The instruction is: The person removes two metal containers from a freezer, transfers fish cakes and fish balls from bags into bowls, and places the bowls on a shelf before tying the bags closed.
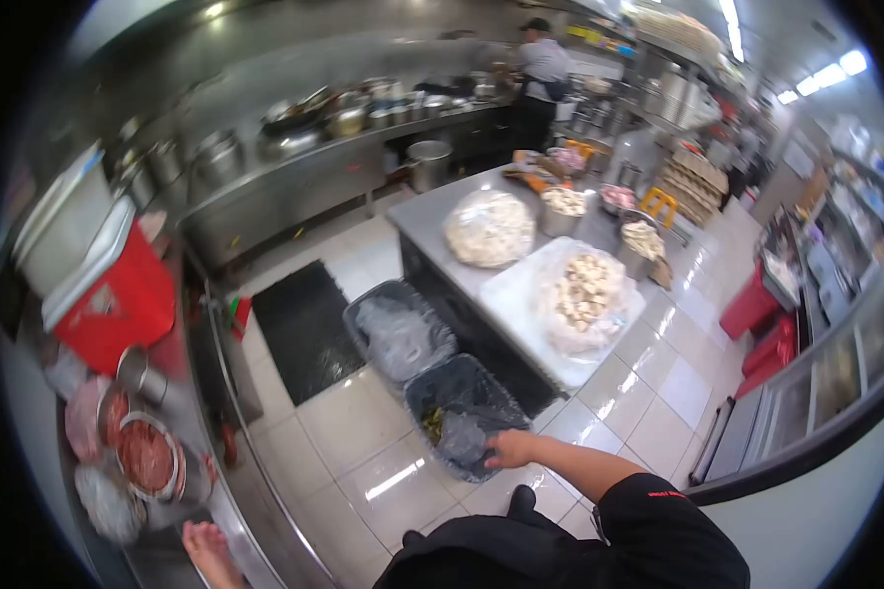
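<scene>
My right hand reaches over the edge of the nearer dark bin, beside clear crumpled plastic. Its fingers are bent; whether they hold the plastic is not clear. Some green and yellow scraps lie in that bin. At the lower left my left hand is over the steel counter's edge, near a metal pot of red-brown food. Its fingers look curled and what they hold, if anything, cannot be made out. Next to the pot lies a clear plastic bag.
A second bin with plastic inside stands behind the first. The prep table bears a white board and bags of pale chopped food. A black mat lies on the floor. Another person stands at the back stove.
</scene>
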